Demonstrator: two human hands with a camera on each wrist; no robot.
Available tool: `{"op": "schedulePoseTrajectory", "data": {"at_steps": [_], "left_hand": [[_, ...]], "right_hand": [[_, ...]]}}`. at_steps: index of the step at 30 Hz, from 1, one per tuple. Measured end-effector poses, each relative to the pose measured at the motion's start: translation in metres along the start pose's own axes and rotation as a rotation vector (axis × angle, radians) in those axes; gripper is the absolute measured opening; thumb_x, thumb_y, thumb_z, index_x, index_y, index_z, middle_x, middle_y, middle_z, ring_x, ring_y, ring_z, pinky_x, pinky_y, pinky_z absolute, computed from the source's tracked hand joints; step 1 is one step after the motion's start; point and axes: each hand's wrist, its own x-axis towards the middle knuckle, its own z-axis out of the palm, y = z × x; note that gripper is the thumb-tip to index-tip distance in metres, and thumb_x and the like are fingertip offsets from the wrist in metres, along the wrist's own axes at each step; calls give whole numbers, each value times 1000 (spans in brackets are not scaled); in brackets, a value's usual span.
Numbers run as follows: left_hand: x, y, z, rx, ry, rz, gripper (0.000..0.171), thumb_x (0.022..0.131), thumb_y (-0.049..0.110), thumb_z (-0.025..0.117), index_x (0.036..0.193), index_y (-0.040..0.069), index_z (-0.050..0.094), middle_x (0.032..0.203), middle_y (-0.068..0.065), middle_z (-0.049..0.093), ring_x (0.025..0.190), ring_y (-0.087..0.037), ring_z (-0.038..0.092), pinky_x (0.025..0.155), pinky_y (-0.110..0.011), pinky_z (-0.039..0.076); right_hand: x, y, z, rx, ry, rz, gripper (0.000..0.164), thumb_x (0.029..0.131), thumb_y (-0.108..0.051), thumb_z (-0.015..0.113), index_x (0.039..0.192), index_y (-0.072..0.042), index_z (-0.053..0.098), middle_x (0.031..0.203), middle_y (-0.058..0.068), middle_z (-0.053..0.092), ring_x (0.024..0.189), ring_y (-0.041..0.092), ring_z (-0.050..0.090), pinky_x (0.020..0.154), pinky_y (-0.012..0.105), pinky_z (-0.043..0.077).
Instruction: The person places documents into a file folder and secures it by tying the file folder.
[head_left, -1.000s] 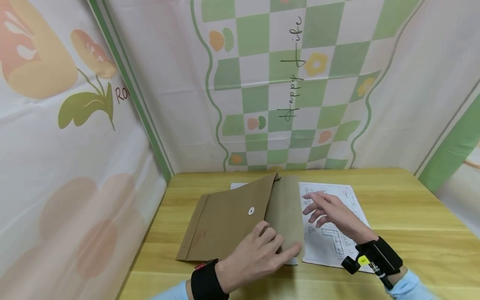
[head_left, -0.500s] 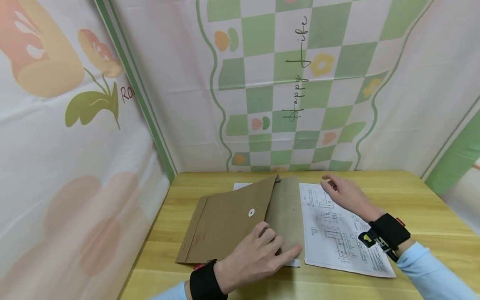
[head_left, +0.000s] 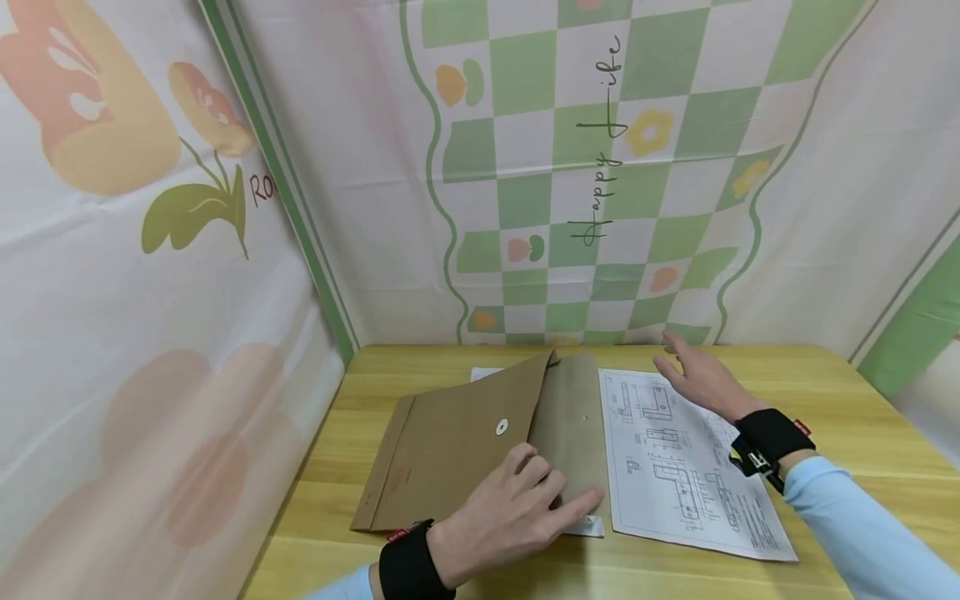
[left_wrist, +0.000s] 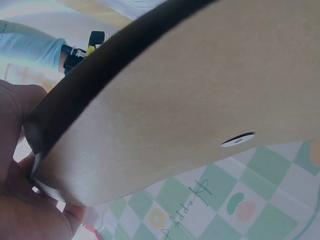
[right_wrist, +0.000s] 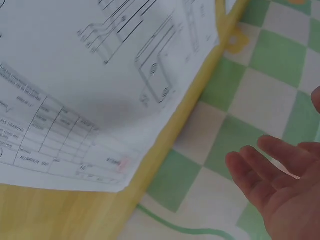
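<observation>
A brown kraft string-tie envelope (head_left: 442, 458) lies on the table, its mouth raised, with a white button (head_left: 502, 427) on the front and its flap (head_left: 573, 400) spread to the right. My left hand (head_left: 502, 512) grips the near edge of the mouth; in the left wrist view the envelope's edge (left_wrist: 100, 80) sits between thumb and fingers. Right of the flap lies a white sheet of technical drawings (head_left: 660, 475). Over that sheet's far right part, my right hand (head_left: 705, 379) hovers with fingers extended, holding nothing; the right wrist view shows its loose fingers (right_wrist: 250, 170).
White paper (head_left: 588, 527) peeks out under the envelope's near edge, and another bit (head_left: 482, 373) at the far edge. The wooden table (head_left: 847, 400) meets a checkered cloth wall (head_left: 585, 283) at the back and a flowered cloth wall (head_left: 187, 292) on the left.
My right hand has moved right and away from me, from the middle of the drawing sheet to its far side, and its fingers have straightened. The left hand keeps its grip on the envelope.
</observation>
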Motion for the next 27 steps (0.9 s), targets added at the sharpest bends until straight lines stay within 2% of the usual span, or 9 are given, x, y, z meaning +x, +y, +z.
{"op": "schedulePoseTrajectory", "data": {"at_steps": [4,7,11,15,23,27], "left_hand": [[-3,2,5,-5,-19,-4,40,100,10,38,126,31,60,76,11,50,71,-12,38,82,-30,38],[-6,2,6,-17,-35,-13,37,100,14,42,129,30,59,77,10,51,73,-13,38,82,-31,37],[-8,0,7,-23,-33,-22,37,100,12,43,129,29,59,77,9,51,74,-13,39,81,-32,37],[-8,0,7,-23,-22,-22,39,99,9,43,129,29,59,77,9,51,74,-13,39,82,-32,37],[-8,-1,8,-23,2,-25,42,99,5,40,127,28,60,75,9,47,74,-13,37,80,-31,35],[-9,0,9,-28,12,-28,41,99,6,40,126,28,62,74,9,47,73,-13,36,79,-31,36]], "right_hand": [[6,15,6,3,-38,35,78,104,-43,38,154,8,5,148,41,29,132,59,33,103,66,31],[9,27,12,-5,-75,47,80,104,-47,37,154,7,4,149,41,26,132,59,34,105,66,30],[11,44,22,-35,-148,92,80,103,-48,37,153,8,8,146,43,29,127,60,38,103,67,33],[7,63,31,-76,-203,136,83,102,-51,38,151,11,13,144,44,31,127,61,37,102,68,33],[2,82,40,-99,-241,152,85,100,-55,40,150,10,21,148,41,26,131,65,23,104,72,23],[0,84,41,-164,-248,136,82,100,-55,41,149,9,26,148,40,28,129,66,24,101,74,25]]}}
